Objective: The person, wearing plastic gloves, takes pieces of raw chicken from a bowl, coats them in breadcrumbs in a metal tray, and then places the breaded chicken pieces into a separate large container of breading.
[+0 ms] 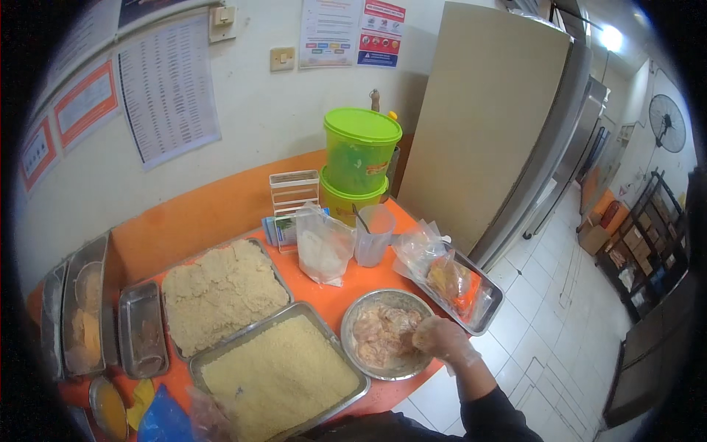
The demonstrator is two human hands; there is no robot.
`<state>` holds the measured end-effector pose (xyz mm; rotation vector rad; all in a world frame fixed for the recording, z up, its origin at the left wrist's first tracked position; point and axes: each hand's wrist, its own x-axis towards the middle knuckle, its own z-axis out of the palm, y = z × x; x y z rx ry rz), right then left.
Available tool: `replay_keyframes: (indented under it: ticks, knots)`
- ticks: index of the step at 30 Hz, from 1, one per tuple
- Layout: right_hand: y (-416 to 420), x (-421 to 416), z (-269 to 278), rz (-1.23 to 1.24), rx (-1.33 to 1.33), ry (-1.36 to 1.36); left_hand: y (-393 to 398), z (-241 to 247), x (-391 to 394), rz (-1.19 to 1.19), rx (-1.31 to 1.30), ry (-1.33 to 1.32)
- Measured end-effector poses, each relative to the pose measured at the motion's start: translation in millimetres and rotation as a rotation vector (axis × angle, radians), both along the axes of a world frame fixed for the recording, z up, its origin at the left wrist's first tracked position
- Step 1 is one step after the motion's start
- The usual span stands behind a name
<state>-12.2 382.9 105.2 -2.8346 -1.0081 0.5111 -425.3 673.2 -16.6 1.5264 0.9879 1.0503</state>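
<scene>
My right hand (443, 341), in a clear plastic glove, is over the right rim of a round metal bowl (391, 377). Its curled fingers are at pieces of raw, floured meat (382, 331) in the bowl; whether they grip a piece is not clear. At the bottom left, a blurred pinkish form in clear plastic looks like my left hand (209, 415), by the near left edge of a metal tray (353, 393) of pale yellow crumbs (281, 370). Behind it, another metal tray (284, 284) holds a clumpy beige mixture (221, 293).
A tray (493, 305) of bagged food stands right of the bowl. Behind are an open bag of white powder (323, 251), a plastic jug (374, 237) and stacked green-lidded tubs (362, 143). Metal containers (142, 298), an orange-filled bowl (109, 409) and a blue bag (164, 417) lie left.
</scene>
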Motion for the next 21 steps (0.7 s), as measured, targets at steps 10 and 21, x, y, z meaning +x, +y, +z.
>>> replay_keyframes:
  ticks: [10,21]
  knots:
    - [46.6,-30.9,-35.8,0.516,-0.449,-0.183,-54.9,-54.8,-17.7,0.06,0.264,0.779]
    - [9.2,62.2,-41.0,0.602,0.014,0.133,-30.7,-111.4,-7.0,0.097,-0.204,-0.447]
